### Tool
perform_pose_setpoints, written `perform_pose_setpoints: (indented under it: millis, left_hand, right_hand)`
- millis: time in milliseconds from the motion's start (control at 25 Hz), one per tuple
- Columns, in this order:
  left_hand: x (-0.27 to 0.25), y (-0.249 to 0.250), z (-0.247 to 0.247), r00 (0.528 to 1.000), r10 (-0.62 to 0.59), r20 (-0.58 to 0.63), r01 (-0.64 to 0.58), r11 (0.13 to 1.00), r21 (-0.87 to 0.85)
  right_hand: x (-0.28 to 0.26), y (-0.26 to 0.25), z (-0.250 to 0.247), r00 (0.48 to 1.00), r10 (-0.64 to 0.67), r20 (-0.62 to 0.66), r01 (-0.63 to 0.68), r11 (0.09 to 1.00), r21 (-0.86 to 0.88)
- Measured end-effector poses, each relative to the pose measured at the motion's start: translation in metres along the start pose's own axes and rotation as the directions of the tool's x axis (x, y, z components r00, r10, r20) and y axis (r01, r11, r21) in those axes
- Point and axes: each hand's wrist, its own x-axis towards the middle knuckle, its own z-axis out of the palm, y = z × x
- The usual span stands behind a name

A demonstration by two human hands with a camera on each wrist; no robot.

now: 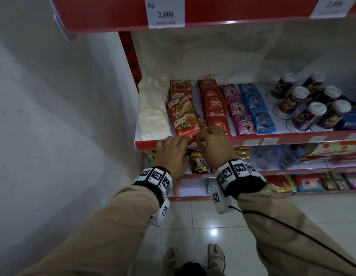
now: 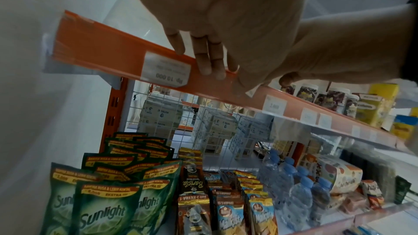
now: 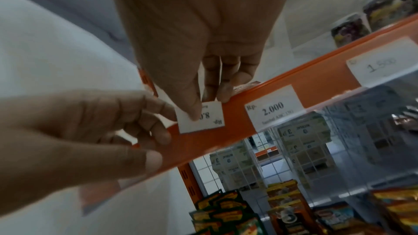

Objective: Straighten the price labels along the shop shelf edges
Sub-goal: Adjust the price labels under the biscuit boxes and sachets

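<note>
The red shelf edge (image 1: 147, 145) runs across the head view, and both hands meet on it near its left end. A small white price label (image 3: 203, 122), printed "Rp. 8.0…", sits upside down on the orange-red strip (image 3: 237, 135). My right hand (image 3: 209, 99) pinches it: the thumb presses its face and the fingers hook over the strip's top. My left hand (image 3: 160, 135) touches the strip just left of the label with loosely extended fingers. In the head view my left hand (image 1: 173, 140) and right hand (image 1: 209, 134) hide the label.
A "Rp 10.000" label (image 2: 166, 69) sits upside down left of my left hand (image 2: 204, 67). Labels "2.000" (image 3: 272, 112) and "1.500" (image 3: 382, 65) stand upright to the right. Royco sachets (image 1: 185, 120) and cups (image 1: 304, 104) fill the shelf. A white wall (image 1: 53, 116) bounds the left.
</note>
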Motion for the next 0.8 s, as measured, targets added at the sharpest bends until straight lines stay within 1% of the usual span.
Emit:
perform_pose_setpoints:
  millis: [40, 80, 120, 160, 240, 280, 320, 360, 440, 480, 520, 560, 600, 640, 680, 720, 760, 800]
  left_hand:
    - [0.001, -0.002, -0.001, 1.0, -0.016, -0.018, 0.015, 0.998, -0.059]
    - [0.002, -0.003, -0.002, 0.999, -0.032, -0.029, 0.028, 0.993, -0.117]
    - [0.004, -0.005, -0.003, 0.998, -0.049, -0.035, 0.042, 0.985, -0.167]
    - [0.006, -0.005, -0.004, 0.997, -0.068, -0.042, 0.058, 0.975, -0.214]
    - [0.009, -0.006, -0.006, 0.993, -0.102, -0.064, 0.081, 0.956, -0.282]
    - [0.01, -0.005, -0.007, 0.991, -0.111, -0.075, 0.085, 0.951, -0.297]
    - [0.01, -0.005, -0.007, 0.99, -0.116, -0.085, 0.086, 0.949, -0.303]
    - [0.01, -0.005, -0.007, 0.988, -0.122, -0.092, 0.089, 0.949, -0.304]
    - [0.01, -0.005, -0.008, 0.987, -0.132, -0.088, 0.101, 0.952, -0.289]
    - [0.011, -0.005, -0.008, 0.987, -0.135, -0.082, 0.108, 0.956, -0.274]
    - [0.011, -0.005, -0.008, 0.988, -0.136, -0.079, 0.112, 0.96, -0.259]
    - [0.012, -0.005, -0.008, 0.987, -0.138, -0.077, 0.115, 0.963, -0.245]
    - [0.012, -0.005, -0.008, 0.987, -0.14, -0.073, 0.119, 0.965, -0.234]
    - [0.011, -0.005, -0.009, 0.988, -0.139, -0.068, 0.12, 0.967, -0.224]
    - [0.01, -0.005, -0.009, 0.989, -0.132, -0.059, 0.117, 0.971, -0.209]
    - [0.009, -0.006, -0.008, 0.991, -0.12, -0.05, 0.109, 0.976, -0.187]
    - [0.007, -0.006, -0.008, 0.994, -0.105, -0.043, 0.097, 0.982, -0.165]
    - [0.006, -0.007, -0.008, 0.995, -0.09, -0.039, 0.083, 0.985, -0.15]
  right_hand:
    - [0.001, 0.002, -0.001, 0.999, 0.022, -0.048, -0.015, 0.992, 0.128]
    - [0.002, 0.003, -0.003, 0.994, 0.06, -0.088, -0.035, 0.965, 0.26]
    - [0.003, 0.004, -0.004, 0.988, 0.114, -0.106, -0.064, 0.918, 0.39]
    - [0.004, 0.003, -0.005, 0.98, 0.172, -0.099, -0.097, 0.85, 0.518]
    - [0.004, 0.0, -0.004, 0.97, 0.243, -0.012, -0.153, 0.646, 0.748]
    - [0.003, -0.001, -0.003, 0.968, 0.246, 0.04, -0.173, 0.545, 0.82]
    - [0.001, -0.003, -0.002, 0.968, 0.238, 0.081, -0.189, 0.477, 0.858]
    - [0.0, -0.004, -0.001, 0.968, 0.228, 0.109, -0.201, 0.435, 0.878]
    - [-0.002, -0.007, 0.003, 0.968, 0.214, 0.134, -0.212, 0.396, 0.894]
    - [-0.003, -0.007, 0.005, 0.967, 0.215, 0.139, -0.218, 0.406, 0.888]
    - [-0.003, -0.007, 0.006, 0.968, 0.218, 0.127, -0.216, 0.454, 0.864]
    - [-0.004, -0.006, 0.006, 0.972, 0.218, 0.091, -0.199, 0.552, 0.81]
    - [-0.004, -0.004, 0.006, 0.979, 0.202, 0.028, -0.161, 0.679, 0.716]
    - [-0.005, -0.002, 0.005, 0.987, 0.153, -0.046, -0.096, 0.799, 0.593]
    - [-0.005, -0.001, 0.003, 0.991, 0.079, -0.105, -0.021, 0.883, 0.468]
    - [-0.005, 0.0, 0.001, 0.991, 0.012, -0.136, 0.04, 0.926, 0.375]
    - [-0.005, 0.001, -0.001, 0.988, -0.021, -0.154, 0.071, 0.941, 0.331]
    - [-0.005, 0.002, -0.002, 0.985, -0.013, -0.175, 0.072, 0.94, 0.335]
